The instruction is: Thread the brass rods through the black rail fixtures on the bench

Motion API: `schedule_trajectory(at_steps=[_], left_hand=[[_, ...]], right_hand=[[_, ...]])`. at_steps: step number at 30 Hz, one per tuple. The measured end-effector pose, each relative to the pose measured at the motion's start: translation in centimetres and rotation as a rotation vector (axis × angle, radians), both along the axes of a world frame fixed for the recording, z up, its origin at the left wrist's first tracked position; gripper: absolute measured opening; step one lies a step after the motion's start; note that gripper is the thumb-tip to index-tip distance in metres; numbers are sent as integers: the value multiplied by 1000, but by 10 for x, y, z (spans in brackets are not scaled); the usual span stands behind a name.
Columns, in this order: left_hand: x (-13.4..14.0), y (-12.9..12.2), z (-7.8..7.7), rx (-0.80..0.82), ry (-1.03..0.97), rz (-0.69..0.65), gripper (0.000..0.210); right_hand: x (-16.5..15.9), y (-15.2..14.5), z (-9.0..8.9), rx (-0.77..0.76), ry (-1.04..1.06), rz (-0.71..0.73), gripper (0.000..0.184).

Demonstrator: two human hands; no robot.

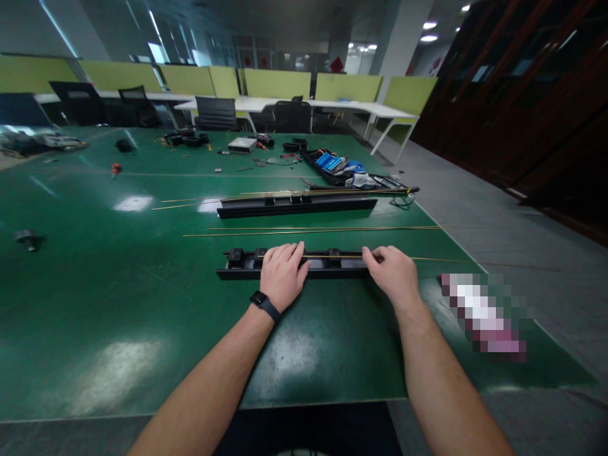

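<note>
A long black channel (pixel 316 273) lies crosswise on the green table in front of me. Several black blocks (pixel 334 256) sit inside it. My left hand (pixel 284 272), with a dark watch on the wrist, is laid over the channel left of its middle. Its fingers reach to the far side and its thumb rests at the near side, covering part of the blocks. At the channel's right end, my right hand (pixel 393 271) pinches a thin brass-coloured rod (pixel 441 259). This rod runs along the channel over the blocks and sticks out past the table's right edge.
Beyond lie two loose rods (pixel 308 229) and a second black channel (pixel 297 208) with more rods on it. A black open case (pixel 327 166) holds blue packs. A pixelated item (pixel 482 313) is on the right. Small parts and a white box (pixel 242 145) stand farther back.
</note>
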State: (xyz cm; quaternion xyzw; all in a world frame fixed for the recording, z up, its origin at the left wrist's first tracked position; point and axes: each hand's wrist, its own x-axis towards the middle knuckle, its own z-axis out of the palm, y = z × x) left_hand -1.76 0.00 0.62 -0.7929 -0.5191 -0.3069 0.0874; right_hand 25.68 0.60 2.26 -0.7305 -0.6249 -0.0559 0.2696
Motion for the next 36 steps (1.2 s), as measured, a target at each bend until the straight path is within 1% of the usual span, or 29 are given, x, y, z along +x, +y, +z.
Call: schedule_trajectory(at_steps=[6, 13, 16, 20, 24, 28, 36], left_hand=[[-1, 1, 0, -3, 11, -12, 44], [-2, 2, -1, -6, 2, -15, 45], [-1, 1, 0, -16, -2, -12, 44], [0, -1, 2, -20, -7, -1, 43], [0, -2, 3, -17, -4, 5, 43], [0, -1, 3, -21, 2, -1, 44], [-1, 1, 0, -24, -8, -12, 44]], right_hand=[[4, 1, 2, -37, -11, -45, 41], [17, 3, 1, -33, -6, -84, 38], [17, 3, 1, -28, 11, -78, 39], [12, 2, 1, 13, 50, -30, 39], [4, 2, -2, 23, 16, 4, 42], [4, 2, -3, 11, -2, -25, 42], [19, 4, 0, -6, 7, -83, 38]])
